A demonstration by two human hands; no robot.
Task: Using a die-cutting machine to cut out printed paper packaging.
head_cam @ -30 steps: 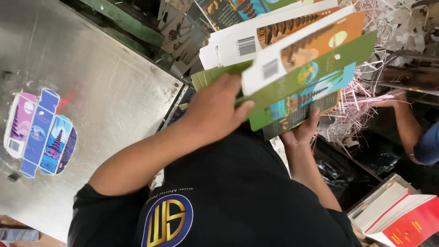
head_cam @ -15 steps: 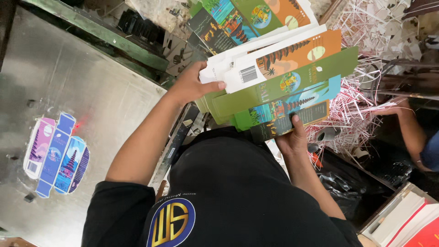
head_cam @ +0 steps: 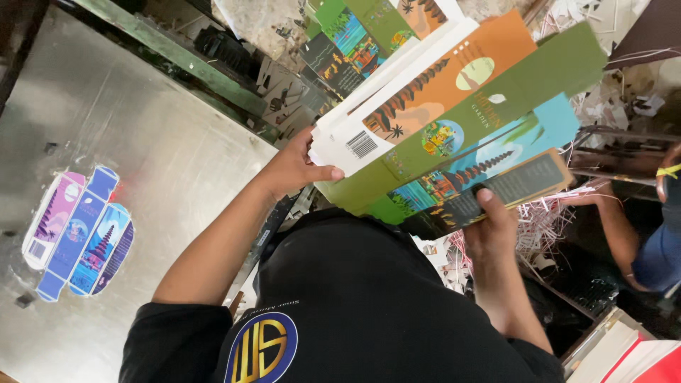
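Fanned flat carton blanks (head_cam: 454, 128), orange, green, blue, held up; purple-blue blank (head_cam: 74, 234) on metal table (head_cam: 177, 163)

a fanned stack of flat printed carton blanks (head_cam: 454, 120) fills the upper middle of the view, blocking the way straight ahead. to the left, a bare stretch of metal table (head_cam: 163, 163) lies open, with only one flat purple and blue carton blank (head_cam: 74, 234) on it near its left side. a green metal rail (head_cam: 184, 64) borders the table's far edge. to the right, tangled paper trimmings (head_cam: 553, 220) and another person's forearm (head_cam: 617, 227) crowd the space. books (head_cam: 624, 354) sit at the lower right.
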